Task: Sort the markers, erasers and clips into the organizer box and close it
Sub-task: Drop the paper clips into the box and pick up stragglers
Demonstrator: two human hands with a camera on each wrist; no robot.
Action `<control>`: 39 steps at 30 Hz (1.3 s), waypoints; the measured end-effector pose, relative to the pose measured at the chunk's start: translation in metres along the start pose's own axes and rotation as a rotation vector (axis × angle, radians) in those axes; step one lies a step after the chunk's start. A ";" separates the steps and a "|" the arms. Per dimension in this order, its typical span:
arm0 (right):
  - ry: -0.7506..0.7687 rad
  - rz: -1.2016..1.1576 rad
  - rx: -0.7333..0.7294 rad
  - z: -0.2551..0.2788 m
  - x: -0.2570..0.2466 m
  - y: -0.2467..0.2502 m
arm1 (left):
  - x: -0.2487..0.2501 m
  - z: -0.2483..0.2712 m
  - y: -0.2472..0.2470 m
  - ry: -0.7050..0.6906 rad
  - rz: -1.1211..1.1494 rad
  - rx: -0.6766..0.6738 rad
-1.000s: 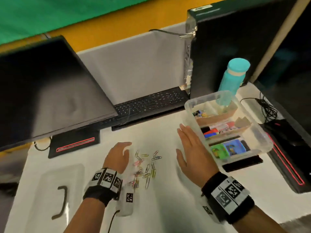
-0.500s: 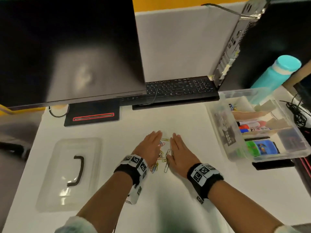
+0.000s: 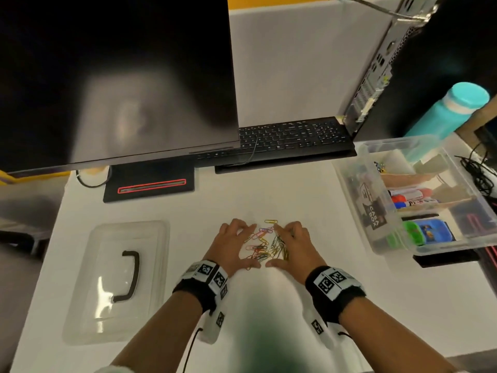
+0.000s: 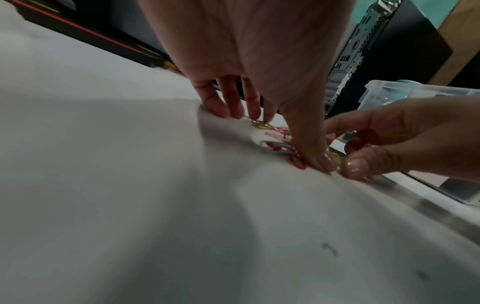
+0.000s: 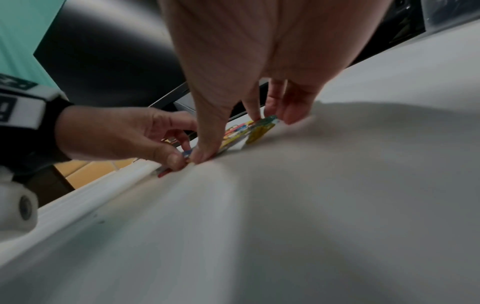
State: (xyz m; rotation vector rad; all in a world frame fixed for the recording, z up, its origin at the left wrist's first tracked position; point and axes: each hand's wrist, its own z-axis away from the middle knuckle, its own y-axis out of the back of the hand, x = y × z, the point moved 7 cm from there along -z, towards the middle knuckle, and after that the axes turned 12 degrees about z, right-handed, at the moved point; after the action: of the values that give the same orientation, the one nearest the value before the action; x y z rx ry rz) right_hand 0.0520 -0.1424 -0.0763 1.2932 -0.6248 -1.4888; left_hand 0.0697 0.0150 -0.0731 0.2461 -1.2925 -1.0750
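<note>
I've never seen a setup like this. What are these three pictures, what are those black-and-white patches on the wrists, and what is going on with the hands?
There is no robot here: a person works with bare hands and wears three cameras. One picture comes from the head, looking down; the other two come from each wrist, looking along the fingers. The patterned wristbands belong to the wrist rigs.

On the white table the left hand and right hand cup a pile of coloured paper clips, fingertips on the table. Nothing is lifted yet.

At the right stands the clear organizer box, open, with markers inside. Its lid lies at the left.
</note>
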 end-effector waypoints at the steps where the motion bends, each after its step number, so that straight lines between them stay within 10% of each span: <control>1: 0.012 -0.040 0.021 -0.001 0.001 0.001 | 0.001 -0.003 0.001 -0.016 0.064 0.017; 24: 0.096 0.368 -0.034 -0.028 -0.030 0.016 | 0.049 -0.025 -0.002 0.027 -0.423 -0.037; 39: -0.132 -0.365 0.201 0.011 0.013 0.072 | 0.039 -0.018 0.017 0.038 -0.138 0.126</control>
State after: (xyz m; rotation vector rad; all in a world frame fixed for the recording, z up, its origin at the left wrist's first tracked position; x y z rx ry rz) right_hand 0.0683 -0.1816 -0.0159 1.5328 -0.6614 -1.8580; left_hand 0.0891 -0.0127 -0.0420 0.4539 -1.3263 -1.1005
